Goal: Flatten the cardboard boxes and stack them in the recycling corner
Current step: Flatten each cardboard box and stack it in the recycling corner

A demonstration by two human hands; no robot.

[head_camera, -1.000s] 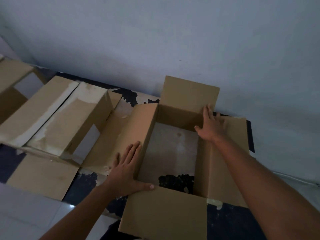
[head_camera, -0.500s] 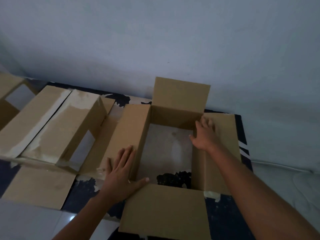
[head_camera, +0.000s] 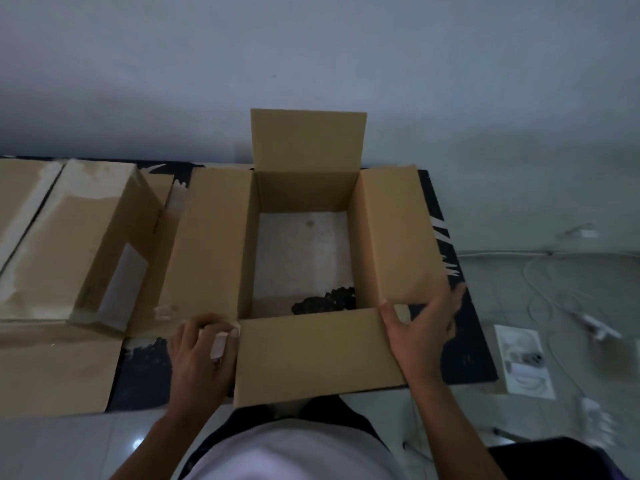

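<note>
An open brown cardboard box stands on a dark patterned mat by the wall, with all its top flaps spread out. The mat shows through its open bottom. My left hand is at the near-left corner with fingers curled, gripping the box edge beside the near flap; a pale strip shows between its fingers. At the near-right corner is my right hand, thumb on the near flap's edge and fingers stretched along the right flap, blurred.
A second cardboard box with pale torn patches lies to the left, touching the first box's left flap. A flat cardboard piece lies in front of it. White cables and a printed sheet lie on the tiled floor at right.
Both hands slid from the box's side walls toward me to the near corners. My left hand went from flat to curled. The view swung to face the box squarely.
</note>
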